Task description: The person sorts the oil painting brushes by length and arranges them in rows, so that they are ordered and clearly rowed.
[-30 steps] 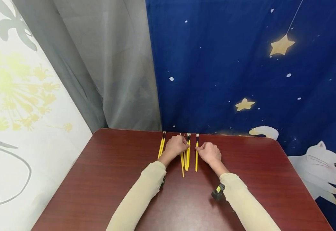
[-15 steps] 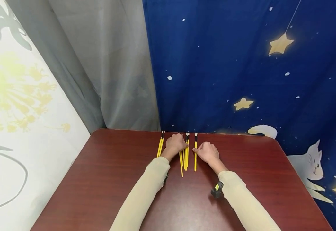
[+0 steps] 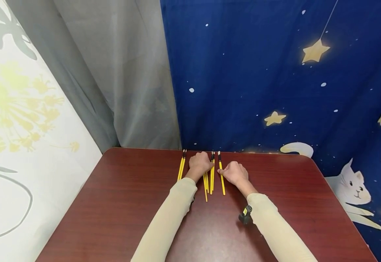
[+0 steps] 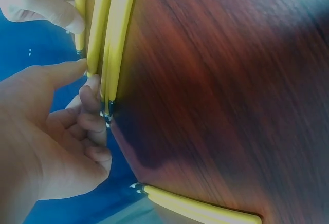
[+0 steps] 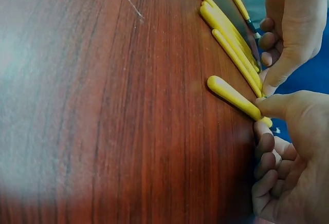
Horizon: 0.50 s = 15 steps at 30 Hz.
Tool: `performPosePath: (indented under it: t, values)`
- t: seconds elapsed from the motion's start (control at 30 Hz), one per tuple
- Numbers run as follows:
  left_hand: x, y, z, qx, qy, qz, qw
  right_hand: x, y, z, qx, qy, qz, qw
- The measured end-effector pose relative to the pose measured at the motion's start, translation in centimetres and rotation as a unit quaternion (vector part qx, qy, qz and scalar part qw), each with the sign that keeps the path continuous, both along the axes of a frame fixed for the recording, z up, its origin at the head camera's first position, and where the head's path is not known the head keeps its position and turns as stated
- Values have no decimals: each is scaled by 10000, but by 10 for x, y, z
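Observation:
Several thin yellow paintbrushes with black ferrules and pale tips lie side by side at the table's far edge. My left hand is over this group, covering some brush heads. Its thumb and forefinger pinch one yellow paintbrush near its head, as the left wrist view shows. To the right, my right hand pinches a separate paintbrush between thumb and forefinger. That brush lies slightly slanted, its handle end pointing toward me, apart from the group. The right wrist view shows its rounded handle on the wood.
Two more yellow paintbrushes lie left of my left hand, partly behind the wrist. The dark red wooden table ends just beyond the brush heads. Behind it hang a grey curtain and a blue star-patterned curtain.
The head of the brush in my right hand has swung left toward the group, so the brush now slants. The left forearm has shifted slightly right, the left hand staying over the group.

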<state>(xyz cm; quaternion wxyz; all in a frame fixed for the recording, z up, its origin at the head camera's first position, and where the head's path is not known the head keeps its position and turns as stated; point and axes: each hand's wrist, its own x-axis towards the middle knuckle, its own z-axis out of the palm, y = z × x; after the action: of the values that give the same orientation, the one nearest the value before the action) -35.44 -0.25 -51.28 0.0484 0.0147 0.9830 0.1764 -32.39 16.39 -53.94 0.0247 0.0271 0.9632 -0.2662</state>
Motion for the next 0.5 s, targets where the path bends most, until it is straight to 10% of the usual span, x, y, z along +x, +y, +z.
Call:
performPosePath:
  t: [0.5]
  values:
    - [-12,6,-7,-183,-221,23,9996,2,-1,1,54,61,19,10000]
